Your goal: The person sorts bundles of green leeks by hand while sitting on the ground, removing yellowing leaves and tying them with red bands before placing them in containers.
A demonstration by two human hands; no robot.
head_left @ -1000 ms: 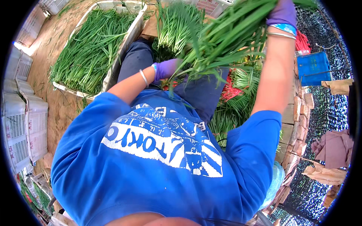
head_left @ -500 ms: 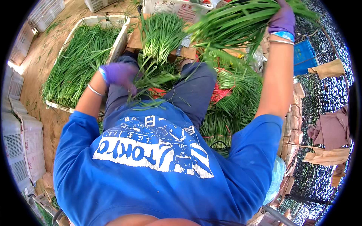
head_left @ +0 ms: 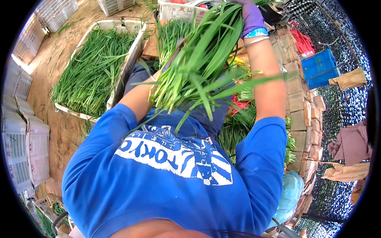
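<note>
A large loose bunch of garlic chives [head_left: 198,59] hangs slantwise in front of my lap, its pale cut ends toward my shirt. My right hand [head_left: 252,18], in a purple glove, is closed round its leafy far end. Behind the bunch is my left hand [head_left: 171,59]; only a strip of purple glove shows, and its fingers are hidden. Another pile of chives [head_left: 172,37] lies beyond on a wooden board [head_left: 151,47]. Bundles with red ties [head_left: 239,104] lie to the right of my legs.
A white plastic crate [head_left: 141,39] full of chives stands at left on the dirt floor. Another white crate [head_left: 174,11] is at the far side. Stacked light crates [head_left: 37,148] line the left edge. A brick wall [head_left: 297,99] and blue pouch [head_left: 320,69] are at right.
My right hand has moved left with the bunch, which now hangs down toward my lap. My left hand has moved right and away from me, going behind the leaves.
</note>
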